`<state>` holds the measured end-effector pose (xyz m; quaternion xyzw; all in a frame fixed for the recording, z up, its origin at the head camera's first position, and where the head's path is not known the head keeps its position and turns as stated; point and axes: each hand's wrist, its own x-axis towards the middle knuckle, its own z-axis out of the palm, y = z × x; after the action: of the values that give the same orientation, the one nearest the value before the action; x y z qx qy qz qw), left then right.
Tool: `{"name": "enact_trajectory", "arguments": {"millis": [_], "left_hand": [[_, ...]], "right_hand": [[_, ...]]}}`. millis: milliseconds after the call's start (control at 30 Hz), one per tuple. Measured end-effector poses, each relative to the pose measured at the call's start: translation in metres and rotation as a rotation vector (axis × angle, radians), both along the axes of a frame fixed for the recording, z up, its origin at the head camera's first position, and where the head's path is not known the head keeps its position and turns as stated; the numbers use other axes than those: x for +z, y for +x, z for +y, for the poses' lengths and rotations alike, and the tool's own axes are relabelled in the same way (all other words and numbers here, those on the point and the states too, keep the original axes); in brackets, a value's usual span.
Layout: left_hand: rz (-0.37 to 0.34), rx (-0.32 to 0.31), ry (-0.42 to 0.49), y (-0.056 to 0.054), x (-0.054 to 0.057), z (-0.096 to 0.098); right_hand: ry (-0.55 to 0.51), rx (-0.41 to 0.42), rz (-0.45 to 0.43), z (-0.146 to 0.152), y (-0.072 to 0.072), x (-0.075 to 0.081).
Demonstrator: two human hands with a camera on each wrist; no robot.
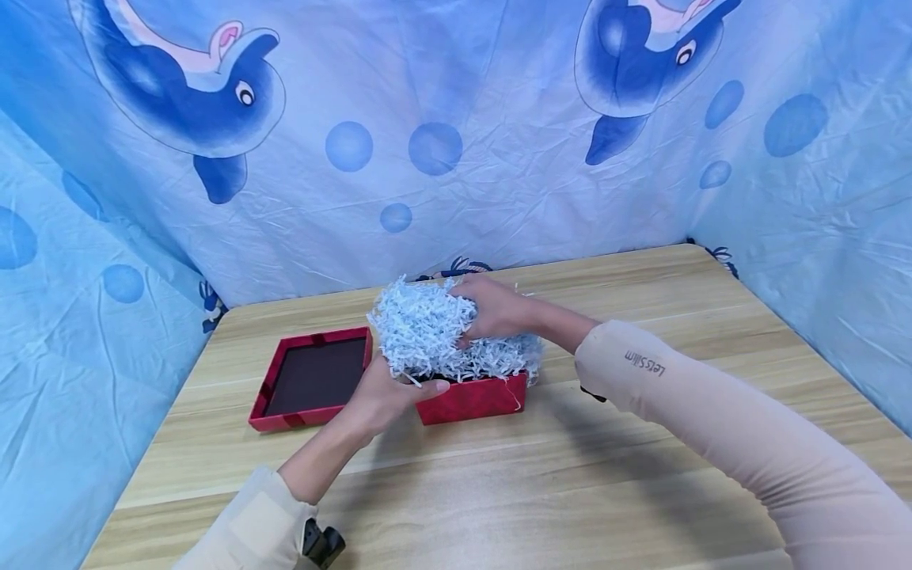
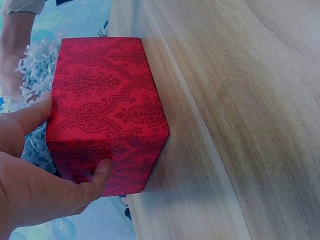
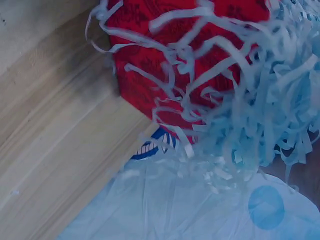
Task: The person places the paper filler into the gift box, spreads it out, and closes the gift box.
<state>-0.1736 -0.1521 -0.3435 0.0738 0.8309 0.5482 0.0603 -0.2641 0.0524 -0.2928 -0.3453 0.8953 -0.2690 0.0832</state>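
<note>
A red box point(image 1: 473, 400) with a dark damask pattern stands on the table, heaped over its rim with pale blue shredded paper point(image 1: 420, 324). My left hand point(image 1: 378, 400) grips the box at its left end. In the left wrist view, the thumb lies at the rim of the box point(image 2: 100, 90) and the fingers point(image 2: 102, 175) press on its end wall. Over the heap, my right hand point(image 1: 495, 307) grasps a clump of the paper, its fingertips partly buried. Loose strands point(image 3: 215, 55) hang down over the box's side in the right wrist view.
Left of the box lies a shallow red lid point(image 1: 321, 376), its dark inside facing up. The wooden table point(image 1: 499, 491) ends at a blue cloth backdrop point(image 1: 442, 214) printed with dolphins, which also rises on both sides.
</note>
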Motion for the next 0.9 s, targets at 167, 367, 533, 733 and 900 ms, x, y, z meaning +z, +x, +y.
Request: {"name": "enact_trajectory", "arguments": {"millis": [167, 367, 533, 733, 900], "left_hand": [[-0.003, -0.002, 0.007, 0.001, 0.0, -0.001], [0.011, -0.021, 0.002, 0.001, 0.0, -0.001], [0.02, -0.018, -0.004, 0.002, 0.001, -0.001], [0.031, -0.04, 0.018, 0.002, 0.0, -0.002], [0.042, -0.054, 0.024, 0.001, 0.0, -0.001]], "right_hand": [[-0.021, 0.017, -0.002, -0.009, 0.002, -0.007], [-0.073, 0.078, -0.017, -0.015, 0.004, -0.016], [-0.084, 0.093, 0.02, -0.014, 0.006, -0.021], [-0.064, 0.01, 0.012, -0.013, 0.01, -0.02], [-0.034, -0.054, -0.008, -0.009, 0.016, -0.016]]}}
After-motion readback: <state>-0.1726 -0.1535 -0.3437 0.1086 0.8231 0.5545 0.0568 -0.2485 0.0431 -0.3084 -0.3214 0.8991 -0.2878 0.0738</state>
